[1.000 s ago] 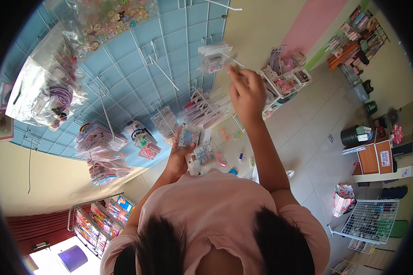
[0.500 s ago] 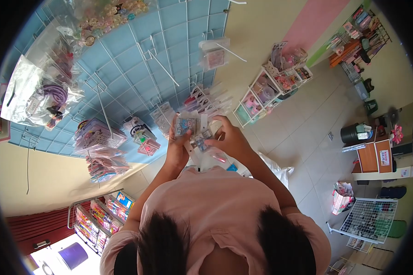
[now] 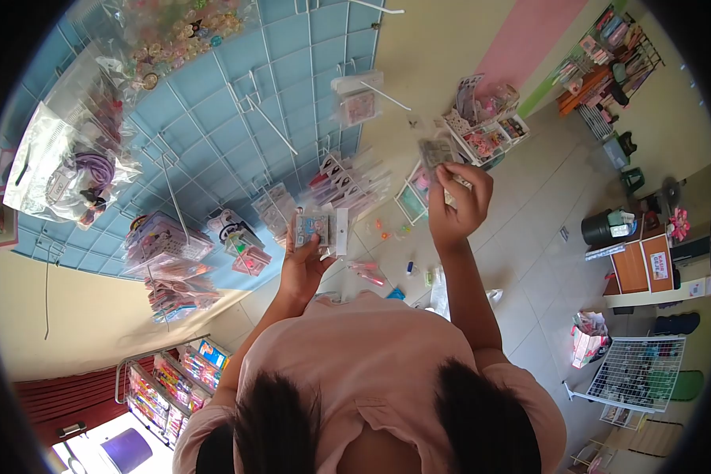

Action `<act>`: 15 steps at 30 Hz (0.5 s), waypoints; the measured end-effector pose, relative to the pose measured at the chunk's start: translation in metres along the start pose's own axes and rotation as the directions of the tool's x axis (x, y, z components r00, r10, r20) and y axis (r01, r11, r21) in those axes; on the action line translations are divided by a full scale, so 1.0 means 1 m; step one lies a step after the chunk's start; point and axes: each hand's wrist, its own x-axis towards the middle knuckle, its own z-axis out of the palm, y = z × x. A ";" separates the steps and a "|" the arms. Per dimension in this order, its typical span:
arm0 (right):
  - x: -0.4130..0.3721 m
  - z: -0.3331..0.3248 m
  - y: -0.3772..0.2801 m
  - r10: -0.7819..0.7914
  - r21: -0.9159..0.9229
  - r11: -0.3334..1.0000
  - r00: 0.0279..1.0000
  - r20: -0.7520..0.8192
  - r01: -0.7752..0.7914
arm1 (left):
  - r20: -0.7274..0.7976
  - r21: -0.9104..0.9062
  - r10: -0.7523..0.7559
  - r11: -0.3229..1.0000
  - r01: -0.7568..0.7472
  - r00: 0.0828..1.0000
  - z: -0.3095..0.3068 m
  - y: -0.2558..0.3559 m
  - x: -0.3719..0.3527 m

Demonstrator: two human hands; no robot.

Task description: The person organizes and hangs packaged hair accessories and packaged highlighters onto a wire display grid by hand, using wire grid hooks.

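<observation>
My left hand [image 3: 301, 265] grips a few small clear packets [image 3: 314, 229] with blue and pink printing, the thumb lying on their front. Raised to the right, my right hand [image 3: 462, 203] pinches one small clear packet [image 3: 437, 153] between thumb and fingers; its contents look greyish and blurred. Left of my left hand, packs of hair ties [image 3: 241, 237] hang on the blue wire grid wall [image 3: 205, 95]. Several packets with dark clips [image 3: 344, 178] hang just above the left hand. A bare hook [image 3: 272, 126] sticks out higher up.
A white tiered rack [image 3: 490, 138] with pink items stands beyond my right hand. Small items and white plastic [image 3: 439, 296] lie on the floor below. At the right are a wooden counter [image 3: 632, 268], a black bin [image 3: 598, 228] and a white wire rack [image 3: 636, 375].
My right hand has moved up and right, away from the left, with one packet in its fingers. My left hand stays near the grid wall, slightly lower, still holding packets.
</observation>
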 end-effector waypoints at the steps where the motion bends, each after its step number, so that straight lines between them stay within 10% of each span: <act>1: 0.002 0.004 -0.001 -0.068 -0.034 0.997 0.998 -0.004 0.068 | -0.002 0.004 -0.011 1.000 0.011 1.000 -0.001 0.000 -0.001; 15: 0.004 0.035 -0.002 -0.155 -0.004 0.988 0.988 0.021 0.155 | -0.006 -0.029 -0.012 1.000 0.012 1.000 -0.005 0.002 -0.006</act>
